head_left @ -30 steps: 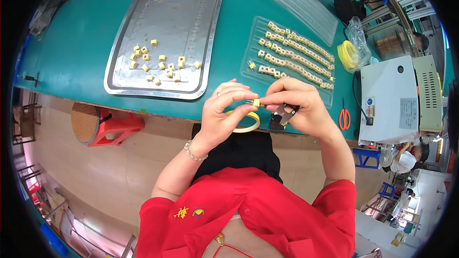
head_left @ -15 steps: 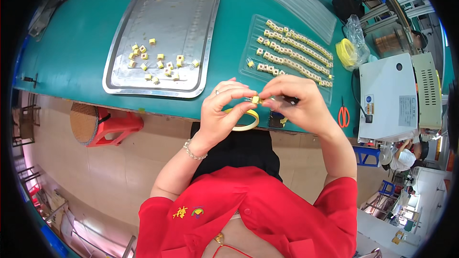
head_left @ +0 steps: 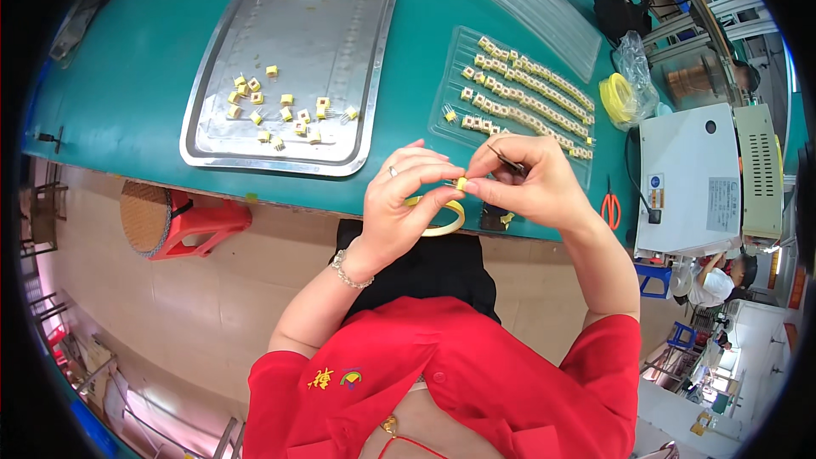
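Note:
My left hand (head_left: 406,195) is closed in a pinch on a small yellow pin-legged transformer (head_left: 461,184) in front of me. My right hand (head_left: 534,183) meets it from the other side, its thumb and forefinger closed at the same part. A slim dark tool (head_left: 507,161), possibly tweezers, is tucked in the right hand; its far end is hidden by the fingers. Just beneath the left fingers is a roll of pale yellow tape (head_left: 445,228) at the table edge, partly covered by that hand. A small dark block (head_left: 492,218) with a yellow scrap sits below the right hand.
A metal tray (head_left: 194,132) with loose yellow transformers lies at left. Rows of similar parts fill a clear plastic tray (head_left: 450,68), with another clear tray (head_left: 535,13) behind. Orange-handled scissors (head_left: 610,211) lie beside a white machine (head_left: 687,178). A red stool (head_left: 212,225) stands lower left.
My right fingers have shifted on the transformer, and the dark tool now points up and left above them. The left hand keeps its pinch. The whole view has moved slightly.

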The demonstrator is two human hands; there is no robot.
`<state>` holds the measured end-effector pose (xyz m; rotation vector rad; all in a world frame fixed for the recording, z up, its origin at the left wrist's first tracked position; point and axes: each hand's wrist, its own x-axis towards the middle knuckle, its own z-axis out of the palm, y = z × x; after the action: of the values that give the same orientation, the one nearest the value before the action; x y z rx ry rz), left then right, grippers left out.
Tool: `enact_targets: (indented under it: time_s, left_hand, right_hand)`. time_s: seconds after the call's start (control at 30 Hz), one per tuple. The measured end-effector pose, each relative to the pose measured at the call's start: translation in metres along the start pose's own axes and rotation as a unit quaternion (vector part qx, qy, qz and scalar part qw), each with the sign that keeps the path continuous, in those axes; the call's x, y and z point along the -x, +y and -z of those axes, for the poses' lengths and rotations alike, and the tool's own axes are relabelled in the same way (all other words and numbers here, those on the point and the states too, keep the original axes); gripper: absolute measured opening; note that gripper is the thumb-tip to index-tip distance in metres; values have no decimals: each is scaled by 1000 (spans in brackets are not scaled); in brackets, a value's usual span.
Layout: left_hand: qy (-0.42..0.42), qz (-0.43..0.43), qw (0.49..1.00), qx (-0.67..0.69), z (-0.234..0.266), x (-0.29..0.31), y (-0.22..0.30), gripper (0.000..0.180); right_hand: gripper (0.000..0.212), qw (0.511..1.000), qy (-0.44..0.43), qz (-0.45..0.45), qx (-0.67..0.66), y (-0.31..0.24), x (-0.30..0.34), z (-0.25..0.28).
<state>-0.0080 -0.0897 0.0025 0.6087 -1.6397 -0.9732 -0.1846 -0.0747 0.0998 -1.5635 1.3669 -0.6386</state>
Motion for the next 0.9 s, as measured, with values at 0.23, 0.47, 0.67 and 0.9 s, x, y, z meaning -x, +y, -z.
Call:
enact_targets:
  time_s: [0.23, 0.47, 0.67, 0.9]
  left_hand:
    - [2, -2, 1000, 6, -1, 0, 0, 19]
    - [5, 2, 1000, 6, 0, -1, 2, 19]
    - [-16, 3, 999, -27, 4, -8, 15, 20]
    - [11, 12, 996, -90, -2, -9, 23, 16]
  right_hand:
    - [6, 999, 31, 7, 8, 1, 3, -5]
    - [5, 997, 41, 61, 31, 5, 5, -5]
    - [7, 996, 28, 83, -7, 11, 5, -2]
    - [10, 995, 22, 99, -6, 12, 6, 1]
